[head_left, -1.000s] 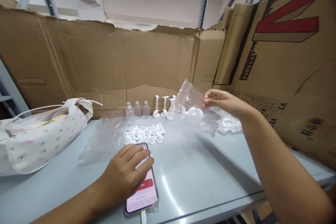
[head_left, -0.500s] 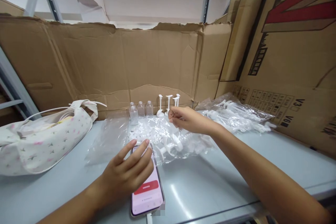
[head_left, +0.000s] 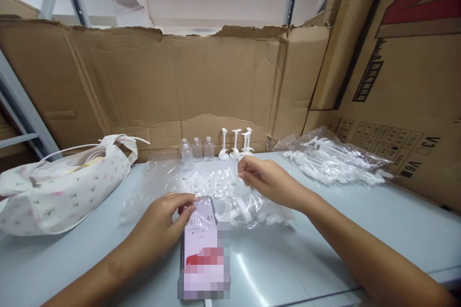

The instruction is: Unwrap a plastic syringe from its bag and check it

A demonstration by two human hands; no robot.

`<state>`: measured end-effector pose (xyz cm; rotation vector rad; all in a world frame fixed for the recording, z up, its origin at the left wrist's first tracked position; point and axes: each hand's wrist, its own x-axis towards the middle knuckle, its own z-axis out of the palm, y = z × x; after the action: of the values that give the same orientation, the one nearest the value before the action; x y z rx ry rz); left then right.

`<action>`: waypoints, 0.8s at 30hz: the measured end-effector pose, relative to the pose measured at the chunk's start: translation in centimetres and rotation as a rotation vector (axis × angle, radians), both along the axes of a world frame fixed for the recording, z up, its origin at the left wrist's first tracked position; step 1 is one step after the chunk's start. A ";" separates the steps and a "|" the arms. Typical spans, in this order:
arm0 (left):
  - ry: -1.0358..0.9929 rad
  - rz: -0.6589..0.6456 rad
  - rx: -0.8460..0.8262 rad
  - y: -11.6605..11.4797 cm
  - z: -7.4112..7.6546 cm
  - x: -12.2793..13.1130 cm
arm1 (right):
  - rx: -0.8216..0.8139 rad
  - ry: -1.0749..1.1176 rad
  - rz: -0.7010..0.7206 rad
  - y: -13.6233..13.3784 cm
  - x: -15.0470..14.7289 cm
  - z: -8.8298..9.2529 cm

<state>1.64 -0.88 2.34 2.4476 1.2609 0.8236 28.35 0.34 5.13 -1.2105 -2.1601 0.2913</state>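
My left hand [head_left: 171, 218] is closed, its thumb and fingertips drawn together over the top of a phone [head_left: 201, 240] that shows a timer. What it pinches, if anything, I cannot make out; clear film seems to glint beside the fingertips. My right hand [head_left: 264, 180] has its fingers curled in above the clear plastic bag [head_left: 264, 211] of white plastic parts, and anything inside them is hidden. Small white pieces [head_left: 209, 182] lie in a heap between the hands. Behind them stand several clear bottles [head_left: 208, 148] and several upright white stands with round bases [head_left: 224, 144].
On the right lies another clear bag of white parts [head_left: 331, 158], beside a large printed carton [head_left: 406, 120]. A flowered cloth bag [head_left: 65, 187] sits at the left, with a flattened plastic bag [head_left: 149, 184] near it. A cardboard wall [head_left: 173, 81] closes off the back.
My left hand has gone from spread fingers to a pinch and turned over the phone's top. My right hand has come slightly lower, still curled. The clear film around the small white pieces has shifted.
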 end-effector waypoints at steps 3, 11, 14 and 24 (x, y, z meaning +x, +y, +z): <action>-0.258 -0.091 -0.352 -0.5 0.7 0.2 | 0.067 -0.053 -0.022 -0.6 -0.7 0.0; -0.456 -0.171 -0.031 0.5 0.3 -0.8 | 0.216 -0.130 -0.107 -1.4 -1.2 0.6; -0.435 -0.150 0.068 0.5 0.3 -0.6 | 0.252 -0.139 -0.087 -1.6 -1.2 0.7; -0.182 -0.434 -0.363 -0.4 1.1 -0.4 | 0.561 -0.162 0.057 -1.9 -2.9 0.5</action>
<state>1.22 -1.33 3.44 2.1741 0.7001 0.6156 25.44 -1.55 5.61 -0.8707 -2.2012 -0.3831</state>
